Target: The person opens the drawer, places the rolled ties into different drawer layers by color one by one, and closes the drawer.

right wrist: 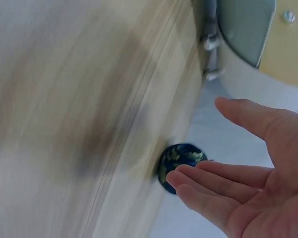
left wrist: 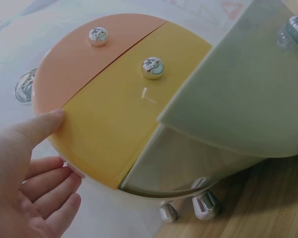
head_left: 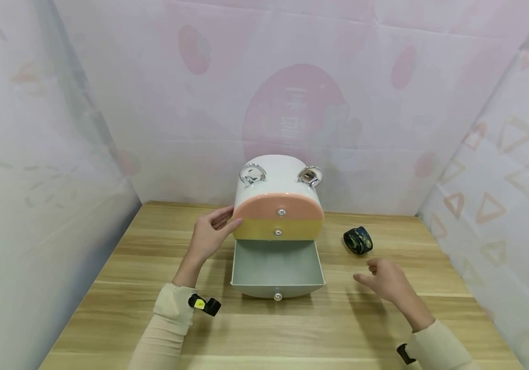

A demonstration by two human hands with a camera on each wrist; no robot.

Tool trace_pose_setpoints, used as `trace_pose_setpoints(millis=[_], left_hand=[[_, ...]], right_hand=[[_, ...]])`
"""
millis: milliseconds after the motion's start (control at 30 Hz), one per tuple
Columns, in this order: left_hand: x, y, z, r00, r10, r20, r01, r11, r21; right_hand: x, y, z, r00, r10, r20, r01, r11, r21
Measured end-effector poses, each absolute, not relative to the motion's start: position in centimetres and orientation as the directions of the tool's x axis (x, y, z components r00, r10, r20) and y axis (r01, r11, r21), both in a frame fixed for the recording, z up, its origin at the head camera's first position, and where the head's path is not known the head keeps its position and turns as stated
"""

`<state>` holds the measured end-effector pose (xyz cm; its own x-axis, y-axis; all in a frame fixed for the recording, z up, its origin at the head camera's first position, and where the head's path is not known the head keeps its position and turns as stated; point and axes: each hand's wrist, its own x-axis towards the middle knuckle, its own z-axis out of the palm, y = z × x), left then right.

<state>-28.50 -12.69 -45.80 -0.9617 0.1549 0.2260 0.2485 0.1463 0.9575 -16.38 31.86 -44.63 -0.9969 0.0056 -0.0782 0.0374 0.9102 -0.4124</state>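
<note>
A small storage box [head_left: 275,174] with a white rounded body stands on the table. Its orange top drawer [head_left: 264,207] and yellow middle drawer [head_left: 257,229] are closed; the grey-green bottom drawer [head_left: 277,262] is pulled out, with nothing visible inside. My left hand [head_left: 211,234] touches the box's left side, thumb at the front edge near the orange-yellow seam and fingers along the side. To the right lies a rolled-up dark band [head_left: 358,240] with a yellowish pattern. Just in front of this roll, my right hand [head_left: 386,280] hovers, fingers loosely extended, holding nothing.
Two shiny ring-shaped pieces [head_left: 310,176] stick up from the box top, and each drawer has a round silver knob [head_left: 277,296]. Short metal feet [left wrist: 206,204] carry the box. Printed cloth walls [head_left: 375,103] enclose the wooden table [head_left: 264,339] at the back and sides.
</note>
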Motion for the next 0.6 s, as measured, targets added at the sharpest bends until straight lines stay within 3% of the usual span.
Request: trace_pose_setpoints(millis=[600], left_hand=[[-28.6,-12.5,-46.2,-0.961,0.156,0.227,0.248,0.138,0.959]], right_hand=[[-21.6,35.4,-46.7,-0.990,0.129,-0.047,0.137,0.892,-0.431]])
